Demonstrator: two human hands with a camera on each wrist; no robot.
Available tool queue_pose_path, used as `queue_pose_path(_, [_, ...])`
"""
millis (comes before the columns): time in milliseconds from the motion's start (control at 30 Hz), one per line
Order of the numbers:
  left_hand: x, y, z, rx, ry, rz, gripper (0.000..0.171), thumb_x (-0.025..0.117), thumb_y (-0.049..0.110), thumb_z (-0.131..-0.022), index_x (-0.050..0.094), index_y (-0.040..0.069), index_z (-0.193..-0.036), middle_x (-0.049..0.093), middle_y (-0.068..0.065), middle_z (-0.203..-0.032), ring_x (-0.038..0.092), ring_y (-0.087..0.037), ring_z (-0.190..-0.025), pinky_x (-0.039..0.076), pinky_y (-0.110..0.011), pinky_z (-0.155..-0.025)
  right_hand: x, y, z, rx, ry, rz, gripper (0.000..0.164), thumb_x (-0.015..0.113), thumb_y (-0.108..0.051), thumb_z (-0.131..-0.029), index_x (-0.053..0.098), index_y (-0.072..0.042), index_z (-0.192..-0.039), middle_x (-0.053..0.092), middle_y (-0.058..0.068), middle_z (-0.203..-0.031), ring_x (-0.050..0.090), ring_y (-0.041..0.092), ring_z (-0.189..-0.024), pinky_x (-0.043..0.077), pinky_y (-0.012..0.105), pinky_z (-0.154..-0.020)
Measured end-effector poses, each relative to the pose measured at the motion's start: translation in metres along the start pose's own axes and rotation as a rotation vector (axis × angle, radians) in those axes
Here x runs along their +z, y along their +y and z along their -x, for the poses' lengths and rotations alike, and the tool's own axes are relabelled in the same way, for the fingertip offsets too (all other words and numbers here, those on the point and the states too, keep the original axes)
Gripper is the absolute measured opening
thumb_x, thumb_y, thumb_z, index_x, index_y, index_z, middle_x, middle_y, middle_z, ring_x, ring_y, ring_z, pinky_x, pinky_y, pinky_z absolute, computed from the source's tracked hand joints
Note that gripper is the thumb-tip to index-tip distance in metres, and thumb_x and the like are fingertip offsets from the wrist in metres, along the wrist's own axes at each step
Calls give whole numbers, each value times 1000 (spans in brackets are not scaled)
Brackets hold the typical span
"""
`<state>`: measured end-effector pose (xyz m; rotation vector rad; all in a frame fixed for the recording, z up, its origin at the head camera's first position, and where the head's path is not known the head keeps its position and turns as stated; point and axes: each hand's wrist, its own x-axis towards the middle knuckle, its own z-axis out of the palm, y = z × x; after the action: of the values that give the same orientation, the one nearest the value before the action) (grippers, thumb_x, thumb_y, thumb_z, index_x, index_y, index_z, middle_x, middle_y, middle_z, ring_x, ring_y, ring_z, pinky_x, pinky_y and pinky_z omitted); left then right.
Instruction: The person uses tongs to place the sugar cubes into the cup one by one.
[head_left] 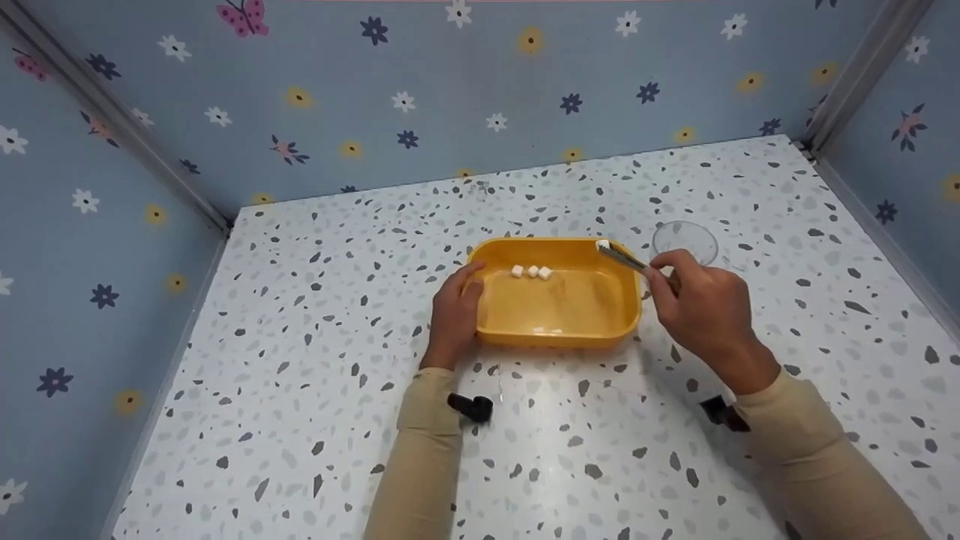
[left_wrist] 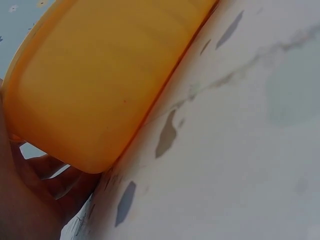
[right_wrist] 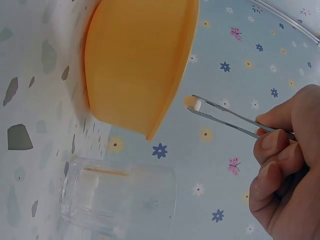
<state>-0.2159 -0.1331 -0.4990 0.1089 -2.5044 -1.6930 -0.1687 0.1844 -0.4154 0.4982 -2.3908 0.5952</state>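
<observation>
A yellow plastic tub (head_left: 555, 330) stands on the table, with three small white cubes (head_left: 533, 271) on its floor near the far wall. My left hand (head_left: 455, 311) grips the tub's left end, thumb over the rim and fingers against the outside; the left wrist view shows those fingers (left_wrist: 75, 192) beside the tub wall. In my right hand (head_left: 701, 304) is a pair of metal tweezers (right_wrist: 230, 117). Their tips pinch another white cube (right_wrist: 194, 103), which is held above the tub's far right corner, higher than the rim.
Just right of the tub stands a clear glass (right_wrist: 120, 195), partly behind my right hand in the head view. What it holds cannot be made out. The speckled white table (head_left: 337, 337) is bordered by flowered blue panels (head_left: 450, 97) at the back and both sides.
</observation>
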Motion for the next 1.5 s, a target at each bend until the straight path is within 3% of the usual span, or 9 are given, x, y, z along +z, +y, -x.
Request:
queue_pose_path(333, [-1, 2, 1, 4, -1, 18, 39, 47, 27, -103, 61, 20, -138, 54, -1, -145, 45, -18, -136, 33, -38, -114, -2, -1, -2, -4, -19, 2, 14, 67, -13, -95, 65, 1, -98, 47, -1, -53, 32, 10, -39, 29, 28, -37])
queue_pose_path(700, [-1, 2, -1, 8, 2, 2, 38, 47, 25, -102, 62, 18, -137, 55, -3, -145, 47, -19, -135, 33, -37, -114, -5, 3, -2, -22, 47, -7, 11, 69, -10, -92, 66, 1, -96, 48, 1, -52, 31, 11, -38, 27, 29, -36])
queue_pose_path(1333, [-2, 3, 1, -9, 4, 6, 39, 47, 27, -102, 62, 19, -138, 55, -2, -145, 48, -18, -133, 33, -38, -114, -20, 19, -8, 30, 93, 39, 12, 68, -11, -93, 68, 1, -95, 45, 2, -51, 26, 10, -39, 23, 30, -38])
queue_pose_path(1500, [-2, 2, 0, 28, 6, 5, 38, 48, 24, -103, 62, 17, -137, 56, -3, -143, 48, -19, -134, 34, -37, -114, -27, 13, -12, 56, 103, 58, 11, 70, -5, -91, 67, 5, -94, 48, 7, -52, 24, 3, -44, 24, 31, -40])
